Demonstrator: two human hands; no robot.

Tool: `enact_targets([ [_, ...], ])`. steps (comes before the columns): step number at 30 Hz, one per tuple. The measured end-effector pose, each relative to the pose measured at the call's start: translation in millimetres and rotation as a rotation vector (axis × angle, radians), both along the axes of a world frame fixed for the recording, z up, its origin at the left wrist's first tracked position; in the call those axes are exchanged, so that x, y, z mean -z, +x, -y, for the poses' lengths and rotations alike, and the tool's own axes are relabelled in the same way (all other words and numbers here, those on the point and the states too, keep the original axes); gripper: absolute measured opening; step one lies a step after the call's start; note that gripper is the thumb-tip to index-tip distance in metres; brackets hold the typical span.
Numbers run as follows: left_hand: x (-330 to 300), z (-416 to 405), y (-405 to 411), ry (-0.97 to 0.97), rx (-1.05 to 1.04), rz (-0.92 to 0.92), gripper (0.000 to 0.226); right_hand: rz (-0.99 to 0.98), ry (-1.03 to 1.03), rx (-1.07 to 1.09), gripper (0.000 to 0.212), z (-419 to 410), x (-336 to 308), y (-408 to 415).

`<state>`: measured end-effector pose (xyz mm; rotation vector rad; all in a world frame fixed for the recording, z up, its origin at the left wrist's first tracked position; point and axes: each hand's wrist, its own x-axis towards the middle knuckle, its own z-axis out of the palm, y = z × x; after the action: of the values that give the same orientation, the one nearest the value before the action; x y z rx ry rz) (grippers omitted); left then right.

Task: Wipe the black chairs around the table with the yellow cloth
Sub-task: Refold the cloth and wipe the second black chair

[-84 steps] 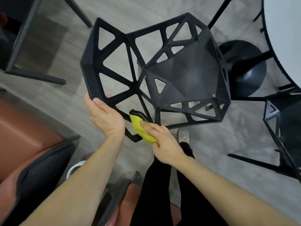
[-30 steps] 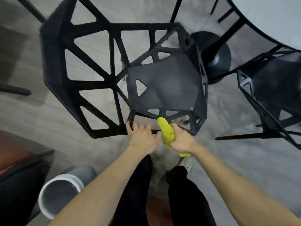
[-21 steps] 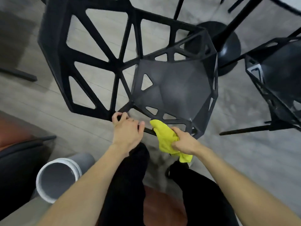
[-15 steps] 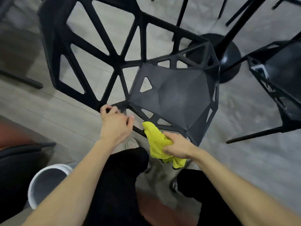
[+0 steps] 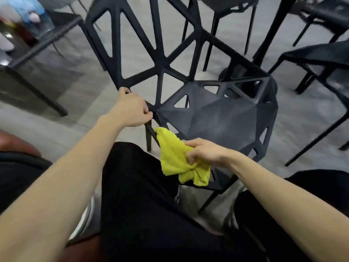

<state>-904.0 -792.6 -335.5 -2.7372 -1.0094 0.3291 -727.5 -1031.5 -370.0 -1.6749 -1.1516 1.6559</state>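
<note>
Two hands on one black chair (image 5: 217, 118), mid-wipe at the near seat edge.

The left hand (image 5: 132, 110) was clamped round a strut where the open lattice back met the seat, holding the frame steady. The right hand (image 5: 204, 152) had the yellow cloth (image 5: 177, 159) bunched in its fingers, most of it hanging loose off the front rim, one corner touching the frame. Looked to me like the seat edge was the job in hand; the next bit probably wanted the cloth flattened and dragged along the rim. More black chairs (image 5: 321, 59) stood further off, by the look of it waiting their turn.
</note>
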Motion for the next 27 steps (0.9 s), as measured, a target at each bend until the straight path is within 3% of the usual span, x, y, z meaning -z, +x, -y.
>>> enact_targets([
  [3, -7, 6, -8, -0.128, -0.058, 0.086, 0.051, -0.136, -0.042, 0.17, 0.046, 12, -10, 14],
  [5, -14, 18, -1, -0.403, -0.065, 0.262, 0.03, -0.228, -0.036, 0.373, 0.036, 13, -17, 35],
  [7, -20, 40, 19, -0.784, -0.003, 0.377, 0.064, -0.287, -0.004, 0.492, 0.029, 10, -28, 60],
  [9, -22, 66, 46, -0.957, 0.084, 0.421, 0.097, -0.337, 0.02, 0.5, 0.039, 7, -43, 81],
  [11, -13, 78, 75, -0.919, 0.152, 0.477, 0.106, -0.369, 0.054, 0.394, 0.037, 4, -65, 99],
  [13, -2, 75, 101, -0.868, 0.158, 0.527, 0.097, -0.32, 0.081, 0.307, 0.028, -5, -78, 119],
  [17, 13, 43, 142, -0.984, 0.013, 0.71, 0.046, -0.141, 0.054, 0.417, 0.019, -41, -87, 167],
  [19, 12, 19, 161, -1.171, -0.137, 0.862, 0.027, 0.001, 0.029, 0.52, 0.011, -65, -95, 189],
  [22, 2, -3, 187, -1.398, -0.187, 0.834, 0.052, 0.15, 0.065, 0.581, 0.032, -99, -106, 215],
  [25, 3, -9, 206, -1.099, -0.15, 0.829, 0.044, 0.222, 0.071, 0.469, 0.031, -122, -126, 230],
  [27, 0, -16, 214, -1.036, -0.2, 0.883, 0.036, 0.391, 0.063, 0.314, 0.026, -131, -140, 243],
])
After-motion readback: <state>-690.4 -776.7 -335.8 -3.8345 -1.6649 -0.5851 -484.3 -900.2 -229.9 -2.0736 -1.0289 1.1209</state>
